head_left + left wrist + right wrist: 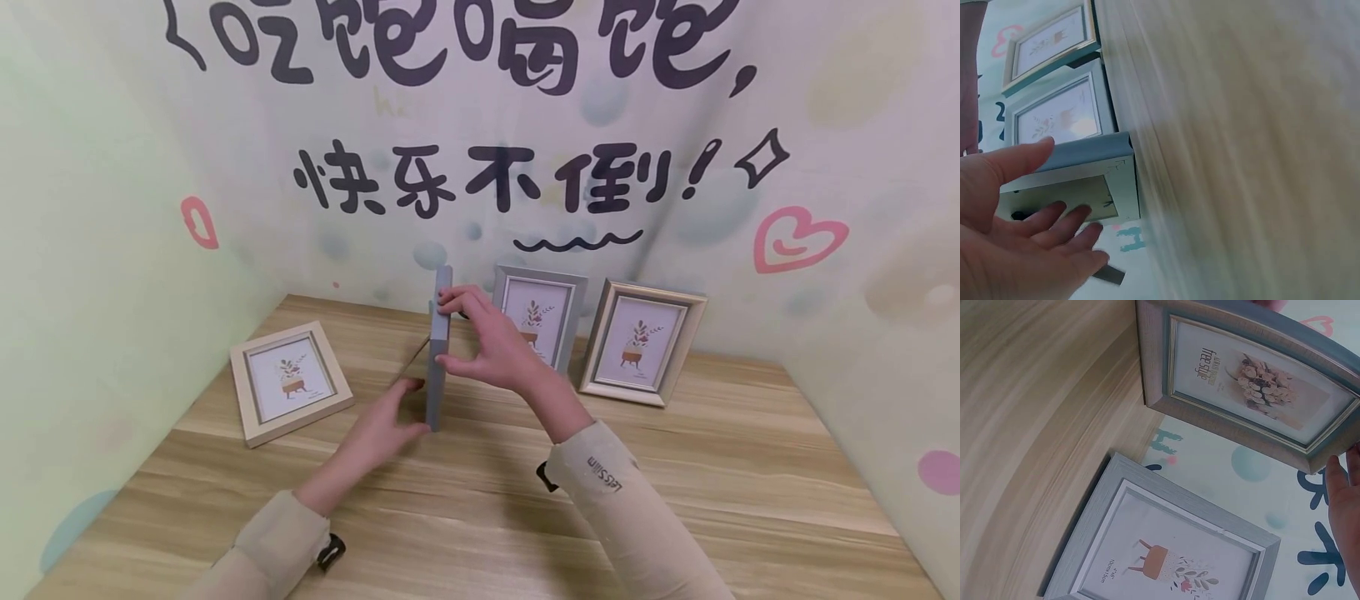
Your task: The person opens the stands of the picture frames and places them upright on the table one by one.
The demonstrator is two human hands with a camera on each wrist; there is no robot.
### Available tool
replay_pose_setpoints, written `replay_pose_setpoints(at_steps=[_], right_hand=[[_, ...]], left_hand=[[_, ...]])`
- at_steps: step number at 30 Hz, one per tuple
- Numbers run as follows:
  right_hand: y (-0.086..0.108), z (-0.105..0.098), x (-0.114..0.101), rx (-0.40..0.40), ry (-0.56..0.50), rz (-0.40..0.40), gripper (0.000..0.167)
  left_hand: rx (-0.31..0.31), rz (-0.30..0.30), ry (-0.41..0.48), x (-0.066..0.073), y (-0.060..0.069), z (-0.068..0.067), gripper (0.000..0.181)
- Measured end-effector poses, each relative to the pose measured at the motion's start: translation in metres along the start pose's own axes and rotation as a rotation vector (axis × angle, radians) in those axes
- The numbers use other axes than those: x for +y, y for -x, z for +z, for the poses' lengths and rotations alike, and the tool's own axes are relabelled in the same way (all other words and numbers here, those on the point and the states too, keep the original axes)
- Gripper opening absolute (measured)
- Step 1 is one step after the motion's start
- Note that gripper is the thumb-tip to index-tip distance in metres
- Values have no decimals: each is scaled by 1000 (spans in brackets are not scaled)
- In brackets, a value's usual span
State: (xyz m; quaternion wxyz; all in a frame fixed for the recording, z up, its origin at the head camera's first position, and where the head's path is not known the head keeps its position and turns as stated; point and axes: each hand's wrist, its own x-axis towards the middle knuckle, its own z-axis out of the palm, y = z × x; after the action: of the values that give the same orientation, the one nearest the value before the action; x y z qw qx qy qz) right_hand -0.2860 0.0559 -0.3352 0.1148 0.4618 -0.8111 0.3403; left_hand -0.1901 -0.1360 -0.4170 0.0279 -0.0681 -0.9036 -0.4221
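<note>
A blue-grey photo frame [437, 379] stands upright, edge-on, near the middle of the table. My right hand [498, 342] pinches its upper part by the edge. In the right wrist view the front of the photo frame [1254, 381] carries a flower picture, with fingertips at one corner. Behind it, my left hand [375, 429] is close to the lower part. The left wrist view has that left hand [1016, 250] with loosely bent fingers before the back panel and thumb near the side; whether they touch is unclear. A dark support leg [1110, 275] slants out from the back.
To the right stand a grey photo frame [577, 304] and a champagne-coloured photo frame [693, 342], close together against the printed wall cloth [480, 225]. On the left a light wooden photo frame [300, 425] leans back on the wood-grain table [465, 533].
</note>
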Motion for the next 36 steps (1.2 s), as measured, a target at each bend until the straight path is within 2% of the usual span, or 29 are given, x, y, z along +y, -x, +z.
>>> replay_pose_setpoints(at_steps=[6, 16, 26, 36], right_hand=[[0, -1, -1, 3, -10, -4, 54], [0, 0, 1, 2, -15, 1, 54], [-1, 0, 0, 0, -13, 12, 54], [0, 0, 0, 0, -20, 12, 53]], left_hand=[[40, 2, -27, -3, -6, 0, 54], [42, -11, -41, 0, -10, -1, 30], [51, -18, -35, 3, -12, -2, 24], [60, 9, -89, 2, -14, -1, 22]])
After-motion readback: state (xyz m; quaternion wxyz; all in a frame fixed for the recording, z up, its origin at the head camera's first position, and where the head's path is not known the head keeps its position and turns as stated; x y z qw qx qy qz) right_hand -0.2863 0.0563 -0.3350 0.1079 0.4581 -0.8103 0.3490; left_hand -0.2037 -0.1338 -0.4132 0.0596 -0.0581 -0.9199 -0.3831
